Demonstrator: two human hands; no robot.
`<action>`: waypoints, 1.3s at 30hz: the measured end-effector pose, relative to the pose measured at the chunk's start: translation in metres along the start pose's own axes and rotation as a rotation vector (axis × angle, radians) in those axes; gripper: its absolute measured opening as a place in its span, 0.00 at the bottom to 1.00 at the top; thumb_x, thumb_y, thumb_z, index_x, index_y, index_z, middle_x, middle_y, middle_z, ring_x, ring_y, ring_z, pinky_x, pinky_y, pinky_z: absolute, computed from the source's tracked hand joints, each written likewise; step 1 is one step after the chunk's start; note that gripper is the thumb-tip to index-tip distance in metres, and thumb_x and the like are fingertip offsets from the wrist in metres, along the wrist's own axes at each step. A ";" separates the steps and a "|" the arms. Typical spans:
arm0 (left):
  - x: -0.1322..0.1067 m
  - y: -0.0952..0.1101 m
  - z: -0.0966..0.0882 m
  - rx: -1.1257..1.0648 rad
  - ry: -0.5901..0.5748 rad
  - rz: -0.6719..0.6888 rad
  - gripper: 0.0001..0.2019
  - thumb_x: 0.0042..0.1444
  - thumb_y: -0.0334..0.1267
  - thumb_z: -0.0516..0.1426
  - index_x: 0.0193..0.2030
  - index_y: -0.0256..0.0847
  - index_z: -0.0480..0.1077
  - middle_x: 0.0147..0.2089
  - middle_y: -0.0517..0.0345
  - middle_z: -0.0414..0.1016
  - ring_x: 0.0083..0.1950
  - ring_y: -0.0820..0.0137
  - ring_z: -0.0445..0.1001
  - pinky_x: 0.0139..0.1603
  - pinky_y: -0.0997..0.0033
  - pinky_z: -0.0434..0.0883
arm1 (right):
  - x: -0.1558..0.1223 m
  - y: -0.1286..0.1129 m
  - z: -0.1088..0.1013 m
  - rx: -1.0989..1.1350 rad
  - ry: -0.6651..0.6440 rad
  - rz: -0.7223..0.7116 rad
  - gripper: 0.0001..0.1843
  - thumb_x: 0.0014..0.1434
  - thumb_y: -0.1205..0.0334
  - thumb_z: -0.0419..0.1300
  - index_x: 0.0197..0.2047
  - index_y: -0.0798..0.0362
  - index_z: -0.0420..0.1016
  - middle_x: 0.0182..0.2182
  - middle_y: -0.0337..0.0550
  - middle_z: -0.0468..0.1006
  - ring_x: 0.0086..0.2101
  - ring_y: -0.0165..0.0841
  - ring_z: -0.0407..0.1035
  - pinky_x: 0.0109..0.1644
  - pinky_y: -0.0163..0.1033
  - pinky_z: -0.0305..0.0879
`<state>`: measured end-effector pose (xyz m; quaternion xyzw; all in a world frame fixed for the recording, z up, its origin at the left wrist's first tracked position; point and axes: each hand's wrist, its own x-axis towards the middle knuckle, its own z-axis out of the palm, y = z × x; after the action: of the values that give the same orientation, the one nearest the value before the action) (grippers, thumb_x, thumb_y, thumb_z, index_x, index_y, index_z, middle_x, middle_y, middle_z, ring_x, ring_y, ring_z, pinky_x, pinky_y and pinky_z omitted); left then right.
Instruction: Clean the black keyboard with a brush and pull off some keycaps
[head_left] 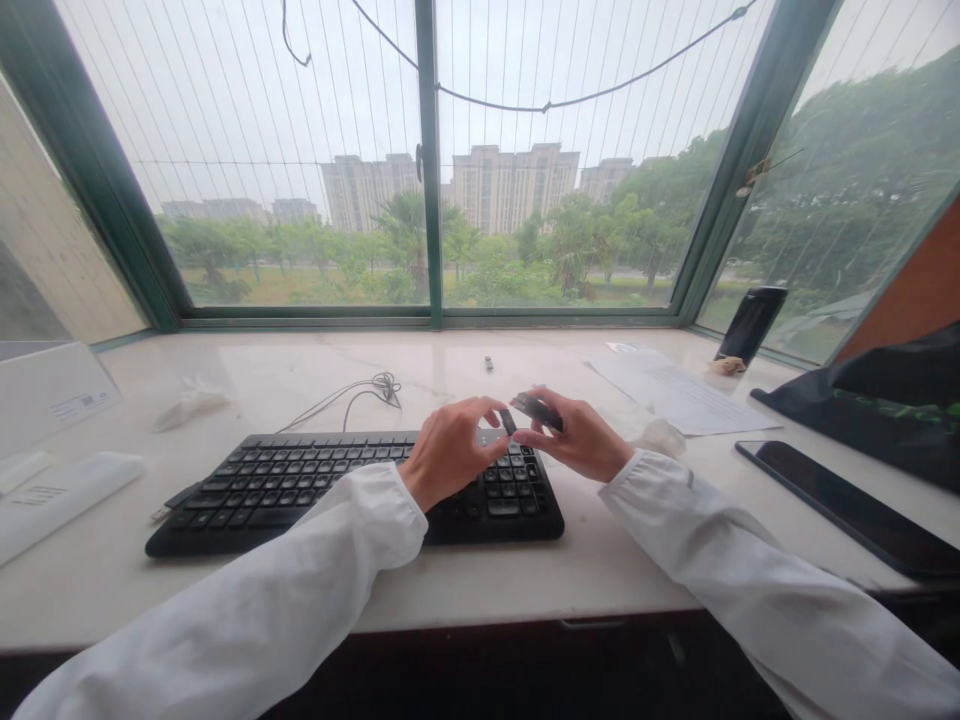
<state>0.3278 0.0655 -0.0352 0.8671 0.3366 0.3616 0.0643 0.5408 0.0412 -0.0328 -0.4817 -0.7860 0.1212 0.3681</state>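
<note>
A black keyboard (pixel 300 485) lies on the white sill desk (pixel 480 570) in front of me. Both my hands hover over its right end, above the number pad. My right hand (pixel 581 440) is closed in a pinch around a small dark flat object (pixel 536 410). My left hand (pixel 450 450) is curled, and its thumb and forefinger pinch a small dark piece (pixel 508 422) just beside that object. The two hands almost touch. White sleeves cover both arms.
A grey cable (pixel 352 392) coils behind the keyboard. A small dark bit (pixel 488 363) lies further back. Papers (pixel 675 395), a dark cup (pixel 750 325), a black tablet (pixel 855 505) and a dark bag (pixel 885 410) sit right; white boxes (pixel 52 490) left.
</note>
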 end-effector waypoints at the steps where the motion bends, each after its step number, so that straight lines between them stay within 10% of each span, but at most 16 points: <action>1: 0.000 0.000 0.000 -0.018 -0.004 -0.002 0.14 0.58 0.45 0.60 0.49 0.44 0.75 0.42 0.61 0.80 0.43 0.67 0.78 0.45 0.69 0.72 | 0.000 0.000 0.000 0.002 -0.014 -0.021 0.25 0.56 0.45 0.65 0.51 0.51 0.72 0.28 0.36 0.76 0.29 0.30 0.68 0.38 0.35 0.64; 10: 0.001 0.002 -0.001 -0.156 -0.019 -0.035 0.17 0.56 0.39 0.61 0.52 0.44 0.76 0.42 0.61 0.82 0.37 0.69 0.79 0.45 0.70 0.75 | 0.002 0.009 0.000 -0.033 -0.012 -0.060 0.16 0.56 0.47 0.65 0.36 0.52 0.75 0.33 0.42 0.81 0.33 0.34 0.73 0.37 0.35 0.65; 25: -0.001 0.001 0.002 -0.125 -0.055 -0.011 0.18 0.57 0.38 0.59 0.55 0.45 0.75 0.45 0.60 0.82 0.42 0.66 0.80 0.48 0.69 0.74 | -0.002 0.006 0.004 -0.178 0.017 -0.025 0.21 0.58 0.44 0.63 0.50 0.48 0.75 0.24 0.35 0.77 0.24 0.30 0.67 0.34 0.35 0.62; 33: 0.001 -0.010 -0.004 0.371 -0.110 -0.093 0.15 0.61 0.39 0.54 0.52 0.41 0.74 0.34 0.53 0.80 0.36 0.59 0.79 0.37 0.64 0.72 | 0.006 0.032 0.006 -0.250 0.102 0.098 0.20 0.59 0.45 0.60 0.45 0.52 0.75 0.27 0.40 0.80 0.26 0.33 0.70 0.35 0.37 0.63; 39: 0.002 -0.013 -0.009 0.480 -0.129 -0.077 0.12 0.63 0.39 0.51 0.43 0.36 0.72 0.38 0.46 0.79 0.37 0.57 0.79 0.35 0.63 0.71 | 0.038 0.066 0.015 -0.307 -0.064 0.133 0.15 0.59 0.50 0.59 0.43 0.50 0.77 0.34 0.41 0.82 0.33 0.35 0.73 0.40 0.38 0.65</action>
<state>0.3162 0.0757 -0.0323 0.8654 0.4408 0.2124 -0.1085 0.5644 0.1095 -0.0621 -0.5793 -0.7728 0.0392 0.2563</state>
